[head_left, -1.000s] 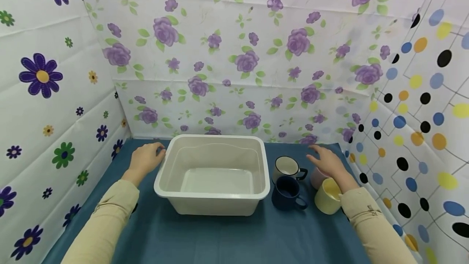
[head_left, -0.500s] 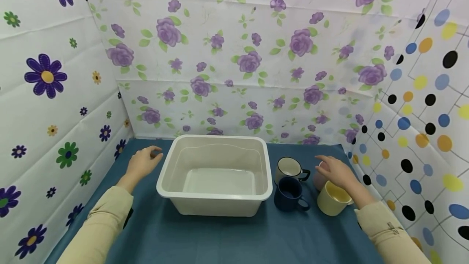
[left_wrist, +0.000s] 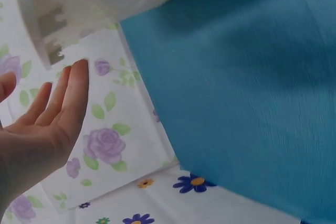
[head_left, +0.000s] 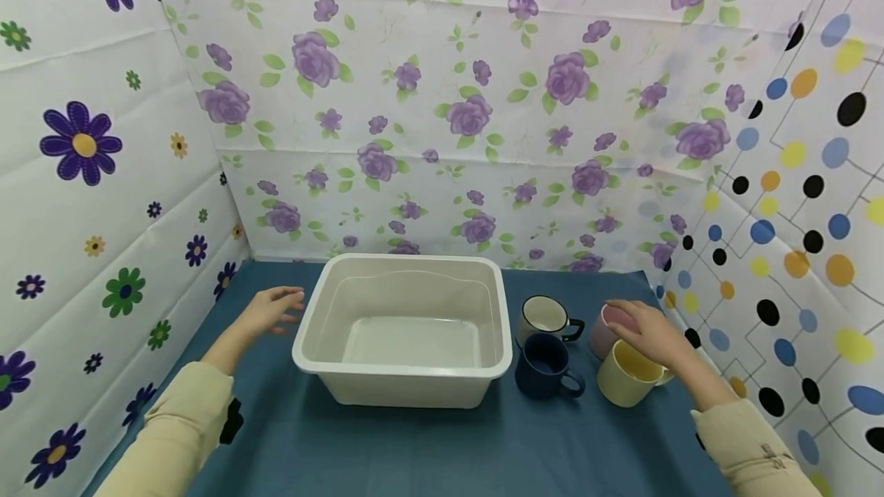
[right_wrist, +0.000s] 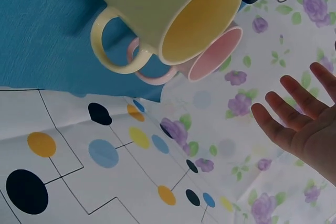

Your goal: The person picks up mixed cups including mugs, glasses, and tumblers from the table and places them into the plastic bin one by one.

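Note:
A white plastic basin (head_left: 407,388) stands mid-table. Just left of its rim hovers my left hand (head_left: 265,313), fingers extended and apart from it; in the left wrist view this hand (left_wrist: 55,116) holds nothing. My right hand (head_left: 649,332) is above the cups on the right, its fingers fairly straight and empty. Beneath and near it are a pink mug (head_left: 602,337), partly hidden, and a yellow mug (head_left: 621,382) with its handle to the right. In the right wrist view the right hand (right_wrist: 310,124) is apart from both mugs. A white mug with a dark rim (head_left: 535,320) stands behind a navy mug (head_left: 542,366).
Blue cloth (head_left: 387,451) covers the table. A floral sheet (head_left: 428,121) hangs behind, a daisy-print sheet (head_left: 62,213) at the left and a dotted sheet (head_left: 780,274) at the right. The mugs stand close together right of the basin.
My right hand has drawn back to the right and nearer me, uncovering more of the pink and yellow mugs. My left hand has lowered slightly and its fingers have straightened.

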### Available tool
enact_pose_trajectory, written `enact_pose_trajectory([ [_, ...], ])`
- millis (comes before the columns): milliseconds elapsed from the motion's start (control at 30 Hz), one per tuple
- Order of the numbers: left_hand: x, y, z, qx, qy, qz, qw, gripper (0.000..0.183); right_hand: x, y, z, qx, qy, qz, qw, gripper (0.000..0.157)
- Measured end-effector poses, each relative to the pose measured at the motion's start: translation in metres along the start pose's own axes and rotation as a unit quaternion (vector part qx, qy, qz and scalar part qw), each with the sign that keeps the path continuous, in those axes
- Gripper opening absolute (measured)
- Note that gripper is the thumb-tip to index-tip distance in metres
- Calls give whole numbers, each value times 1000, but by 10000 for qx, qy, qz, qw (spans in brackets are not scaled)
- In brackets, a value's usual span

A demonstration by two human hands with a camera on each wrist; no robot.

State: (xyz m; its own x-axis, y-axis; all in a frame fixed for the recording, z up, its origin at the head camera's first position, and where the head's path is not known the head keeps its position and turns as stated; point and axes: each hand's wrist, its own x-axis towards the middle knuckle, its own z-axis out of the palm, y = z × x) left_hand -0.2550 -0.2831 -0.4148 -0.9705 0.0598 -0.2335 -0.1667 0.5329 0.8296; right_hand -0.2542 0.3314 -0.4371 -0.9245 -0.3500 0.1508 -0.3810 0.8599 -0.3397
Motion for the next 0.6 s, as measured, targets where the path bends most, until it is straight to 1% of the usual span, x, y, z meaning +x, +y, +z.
enact_pose_trajectory([
  [67, -2, 2, 0, -255, -237, -91, 9994, 64, -4, 1, -2, -68, 22, -57, 10000, 42],
  [133, -3, 2, 0, -333, -362, -126, 9987, 67, -8, 2, -2, -158, 31, -75, 9998, 43],
  [267, -6, 0, 1, -477, -402, -72, 9980, 70, -17, 3, 2, -346, -39, 38, 9994, 47],
  [367, -8, -2, 1, -670, -338, -16, 9972, 72, -21, 5, 5, -382, -137, 172, 9990, 50],
  [467, -9, -6, 3, -845, -313, 178, 9958, 71, -24, 7, 7, -348, -147, 155, 9992, 50],
  [600, -9, -11, 9, -885, -184, 648, 9938, 68, -28, 7, 8, -307, -114, 118, 9994, 49],
])
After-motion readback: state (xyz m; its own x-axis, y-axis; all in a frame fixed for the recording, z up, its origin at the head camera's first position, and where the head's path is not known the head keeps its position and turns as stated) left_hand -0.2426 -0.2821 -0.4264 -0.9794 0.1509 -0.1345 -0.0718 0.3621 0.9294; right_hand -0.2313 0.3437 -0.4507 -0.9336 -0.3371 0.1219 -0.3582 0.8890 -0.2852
